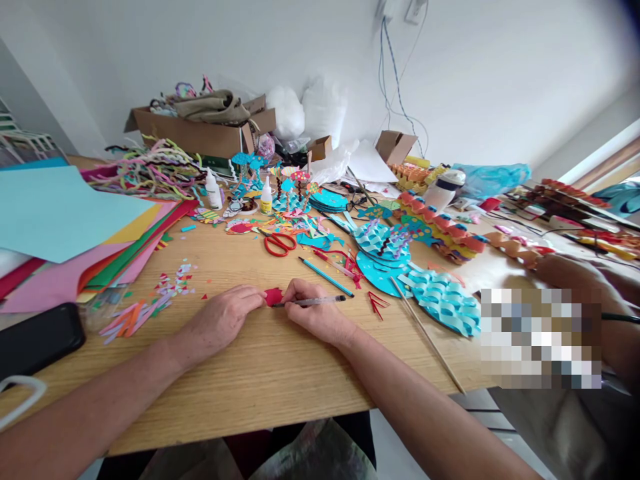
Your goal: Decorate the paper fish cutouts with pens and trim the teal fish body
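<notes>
A small red paper piece (273,297) lies on the wooden table between my hands. The fingertips of my left hand (231,313) press on its left edge. My right hand (313,310) is closed around a pen (320,301), whose tip meets the red paper while its dark end points right. Just behind lie red-handled scissors (280,244), a blue pencil (326,277) and red paper strips (377,305).
Coloured paper sheets (60,220) and a black phone (43,340) lie at the left. Blue woven paper crafts (443,297) and a wooden stick (427,337) are right. Glue bottles (213,190) stand behind. Another person's hand (575,280) is at the far right.
</notes>
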A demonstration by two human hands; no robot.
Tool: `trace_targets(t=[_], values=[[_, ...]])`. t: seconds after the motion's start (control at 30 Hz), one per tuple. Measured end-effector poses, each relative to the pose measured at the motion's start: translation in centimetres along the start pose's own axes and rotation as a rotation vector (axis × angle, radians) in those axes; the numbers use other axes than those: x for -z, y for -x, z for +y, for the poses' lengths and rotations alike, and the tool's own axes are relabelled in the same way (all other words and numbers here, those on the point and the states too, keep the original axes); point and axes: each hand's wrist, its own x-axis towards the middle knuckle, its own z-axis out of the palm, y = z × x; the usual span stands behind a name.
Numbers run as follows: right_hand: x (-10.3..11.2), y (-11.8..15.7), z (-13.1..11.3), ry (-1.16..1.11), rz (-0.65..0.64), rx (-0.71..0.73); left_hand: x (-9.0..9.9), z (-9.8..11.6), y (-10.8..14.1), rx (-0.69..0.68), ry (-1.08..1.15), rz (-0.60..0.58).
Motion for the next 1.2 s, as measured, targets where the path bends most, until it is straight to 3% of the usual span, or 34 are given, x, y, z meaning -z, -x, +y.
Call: trace_targets(t=[0.93,1.1,1.2], values=[[0.17,-0.09,0.21,-0.004,0.04,0.014,-0.37,-0.27,0.15,-0.025,-0.027,0.011],[0.62,-0.11,-0.01,-0.17,0.156,0.04,-0.1,-0.08,0.12,-0.023,-0.031,0.007],[0.83,-0.31,-0.02,-0.219,0.226,0.051,0.07,-0.51,0.16,-0.006,-0.036,0.074]])
